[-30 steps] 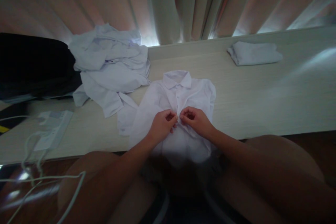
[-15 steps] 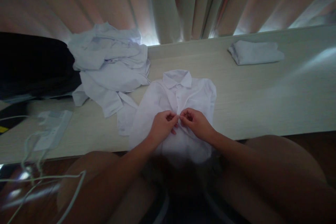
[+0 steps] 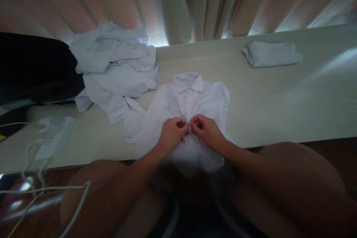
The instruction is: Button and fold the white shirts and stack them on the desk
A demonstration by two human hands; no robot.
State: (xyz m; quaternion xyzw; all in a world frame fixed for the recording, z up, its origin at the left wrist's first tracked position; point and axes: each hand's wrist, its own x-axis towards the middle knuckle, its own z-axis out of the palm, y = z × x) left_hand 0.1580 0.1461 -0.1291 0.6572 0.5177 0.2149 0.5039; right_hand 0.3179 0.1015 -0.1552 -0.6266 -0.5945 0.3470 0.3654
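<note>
A white collared shirt (image 3: 195,100) lies face up on the pale wooden table (image 3: 279,100), collar away from me, its hem hanging over the near edge. My left hand (image 3: 171,135) and my right hand (image 3: 208,132) meet at the shirt's front placket, fingertips pinching the fabric at its middle, thumbs nearly touching.
A heap of crumpled white shirts (image 3: 117,67) lies at the left rear beside dark cloth (image 3: 33,67). A folded white garment (image 3: 272,54) rests at the right rear. A white power strip (image 3: 54,135) with cables sits at the left. Curtains (image 3: 178,3) hang behind. My knees are below the table edge.
Both hands stay pinched at the placket with only slight finger motion. The view has shifted slightly.
</note>
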